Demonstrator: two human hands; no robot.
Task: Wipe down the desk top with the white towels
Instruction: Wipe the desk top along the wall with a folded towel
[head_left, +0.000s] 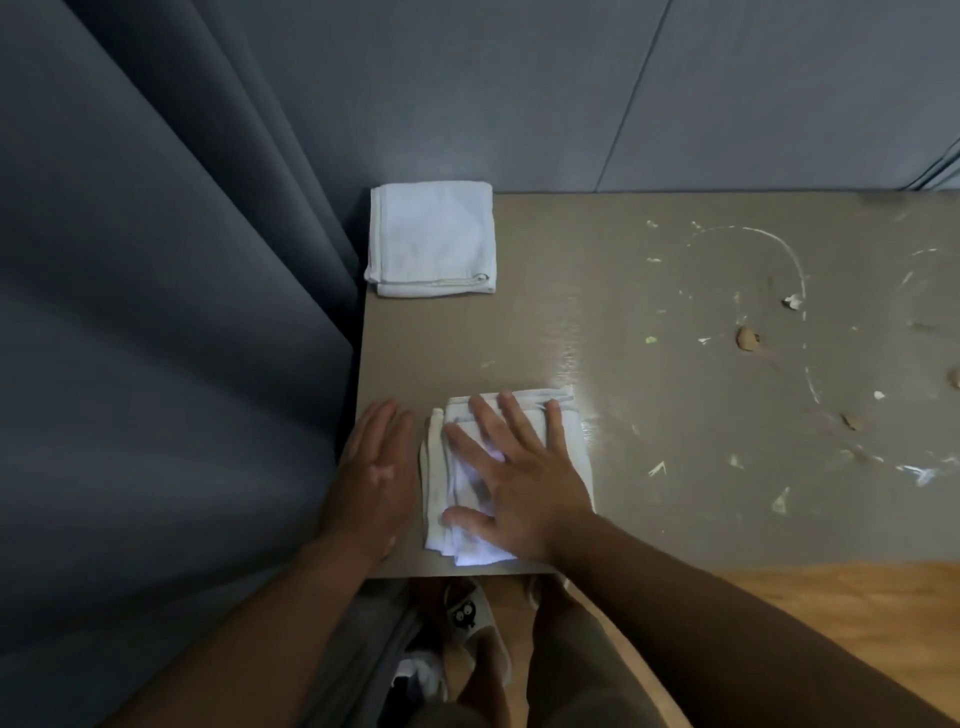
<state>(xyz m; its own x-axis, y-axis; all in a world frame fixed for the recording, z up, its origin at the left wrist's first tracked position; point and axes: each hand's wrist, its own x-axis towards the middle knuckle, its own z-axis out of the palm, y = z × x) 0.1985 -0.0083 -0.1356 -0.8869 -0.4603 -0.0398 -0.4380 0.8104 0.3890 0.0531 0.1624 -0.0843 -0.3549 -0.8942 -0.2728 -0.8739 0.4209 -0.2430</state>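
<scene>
Below the near bench edge, wood floor (831, 623) and a slipper w/ a cartoon face (466, 616) show beside the person's legs.

On the bench (441, 343), near-left corner: left grip (371, 467) lies palm down on bare top, fingers straight, holding nothing. It sits just beside the near towel (435, 483); can't tell if they touch.

Right grip (519, 478) is flat on top of that towel, fingers spread and straight, pressing on it, not curled round it. The towel is white, folded in several layers, and close to the near edge.

A shiny streak (574, 358) runs back from the towel's far-right corner.

Mid to right of the bench: curved white smears (789, 254), brown crumbs (747, 339), pale green flecks (779, 501).

Far-left corner: a 2nd white towel (431, 239), folded square, lies flat, well apart from both grips.

Left of the bench hangs a dark blue-grey curtain (156, 312); a grey panelled wall (571, 78) stands behind.
</scene>
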